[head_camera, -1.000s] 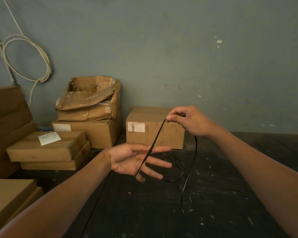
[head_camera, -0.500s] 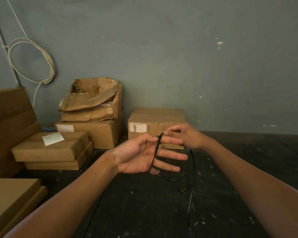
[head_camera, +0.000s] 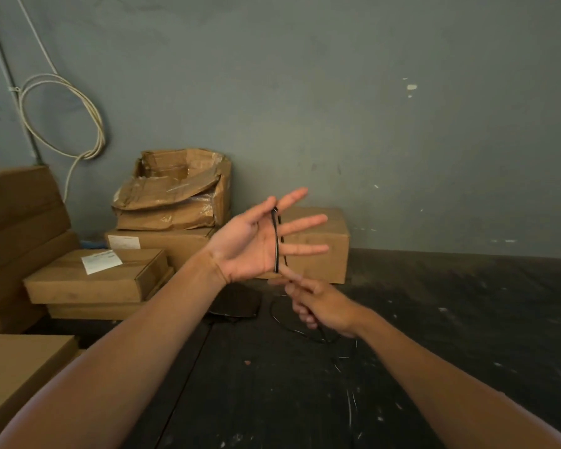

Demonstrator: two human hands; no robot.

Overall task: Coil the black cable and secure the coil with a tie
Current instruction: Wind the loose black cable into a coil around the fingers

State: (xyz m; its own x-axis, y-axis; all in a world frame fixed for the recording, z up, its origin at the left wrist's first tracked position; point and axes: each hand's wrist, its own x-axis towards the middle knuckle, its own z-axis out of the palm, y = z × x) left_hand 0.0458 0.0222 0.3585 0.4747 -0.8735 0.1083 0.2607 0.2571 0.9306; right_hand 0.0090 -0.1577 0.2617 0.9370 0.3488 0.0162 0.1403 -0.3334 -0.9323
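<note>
I see the left hand held up in front of the box by the wall. Its palm is turned up and toward me. The fingers are straight and spread apart. The cable is black and runs across the base of those fingers, from the gap by the thumb down to the little finger. The hand does not squeeze it; the cable just hangs over the flat hand.

The right hand is just below the left hand and lower than the box. Its fingers are curled, and the cable goes down into them, so I think it holds the cable there. It is a bit blurry, so the exact grip is hard to see. One finger points up and touches the bottom edge of the left hand.

More of the cable lies in loose loops on the dark floor under the right hand, in front of the box. A thin dark line, maybe more cable, also runs along the floor under the left arm.

Left of the box is a stack of more boxes, and one torn box sits on top of another. A white cord hangs in a loop on the wall, far left of the box.
</note>
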